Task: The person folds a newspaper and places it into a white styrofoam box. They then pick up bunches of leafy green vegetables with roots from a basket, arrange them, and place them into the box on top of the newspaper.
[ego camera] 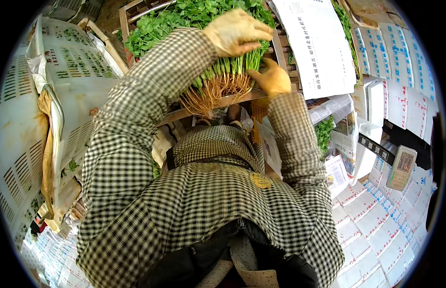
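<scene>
A thick layer of leafy green herbs (pixel 165 32), resembling celery or coriander, lies in a metal-edged frame (pixel 244 96). Pale stems point toward me and end in a fringe of brown roots (pixel 212 93). My left hand (pixel 239 32), in a yellowish glove, is over the stems and leaves with its fingers stretched to the right; it is slightly blurred. Against the right side of the stems is my right hand (pixel 275 79), gloved alike, its thumb by the root ends. Whether its partly hidden fingers grip any stems is unclear.
White printed paper sheets (pixel 316 46) lie right of the frame, with more greens (pixel 341 32) beyond them. Slotted plastic crates (pixel 71 75) stand at left. A digital scale display (pixel 402 167) is at right, near stacked white boxes (pixel 374 216) bearing writing.
</scene>
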The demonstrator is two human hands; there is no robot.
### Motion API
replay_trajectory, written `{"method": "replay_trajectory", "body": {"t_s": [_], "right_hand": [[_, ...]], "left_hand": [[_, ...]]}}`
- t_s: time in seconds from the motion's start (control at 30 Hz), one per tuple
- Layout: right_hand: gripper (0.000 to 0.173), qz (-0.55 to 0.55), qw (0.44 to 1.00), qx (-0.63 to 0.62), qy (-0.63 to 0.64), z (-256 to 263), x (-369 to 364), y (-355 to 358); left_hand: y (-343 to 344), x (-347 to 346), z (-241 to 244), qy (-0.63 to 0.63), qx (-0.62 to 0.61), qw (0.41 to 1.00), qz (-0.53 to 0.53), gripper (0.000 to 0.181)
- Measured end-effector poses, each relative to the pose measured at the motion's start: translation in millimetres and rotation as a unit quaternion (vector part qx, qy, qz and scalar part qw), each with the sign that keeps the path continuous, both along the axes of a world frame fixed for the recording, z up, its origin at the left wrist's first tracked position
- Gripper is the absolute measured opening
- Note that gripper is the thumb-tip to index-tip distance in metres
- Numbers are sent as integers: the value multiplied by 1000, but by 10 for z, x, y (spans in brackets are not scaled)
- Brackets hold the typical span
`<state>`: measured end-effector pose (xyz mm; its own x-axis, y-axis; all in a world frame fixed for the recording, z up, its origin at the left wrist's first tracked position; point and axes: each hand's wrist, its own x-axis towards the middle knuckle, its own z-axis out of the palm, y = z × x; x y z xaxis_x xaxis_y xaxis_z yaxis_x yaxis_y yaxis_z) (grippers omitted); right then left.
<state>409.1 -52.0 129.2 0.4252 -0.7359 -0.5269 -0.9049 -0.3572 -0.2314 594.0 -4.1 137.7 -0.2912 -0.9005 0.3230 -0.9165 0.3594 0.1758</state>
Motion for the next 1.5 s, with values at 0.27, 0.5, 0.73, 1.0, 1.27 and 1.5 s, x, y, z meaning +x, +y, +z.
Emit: {"method": "replay_trajectory", "body": {"t_s": [0.27,0.5,0.73,1.0,1.27,1.5], "right_hand": [[31,-165,948,150,-225,-124,-204,-243],[56,-48,998,4,-40,-19,332,-35],[37,-148,955,67,-247,-120,56,-487],[41,102,976,-54,-185,-312,665,54],[73,-8,982,-122,-141,-206,360,-447],[111,5,979,43,-197,-225,1008,153]], "left_hand": [[320,135,-472,64,56,993,87,44],[267,132,-594,89,23,993,77,49],[406,240,-613,114,-48,991,46,43],[518,309,-611,200,-79,974,66,39],[2131,13,-280,472,-186,688,518,45],[1808,-63,-453,672,-51,498,546,81]]}}
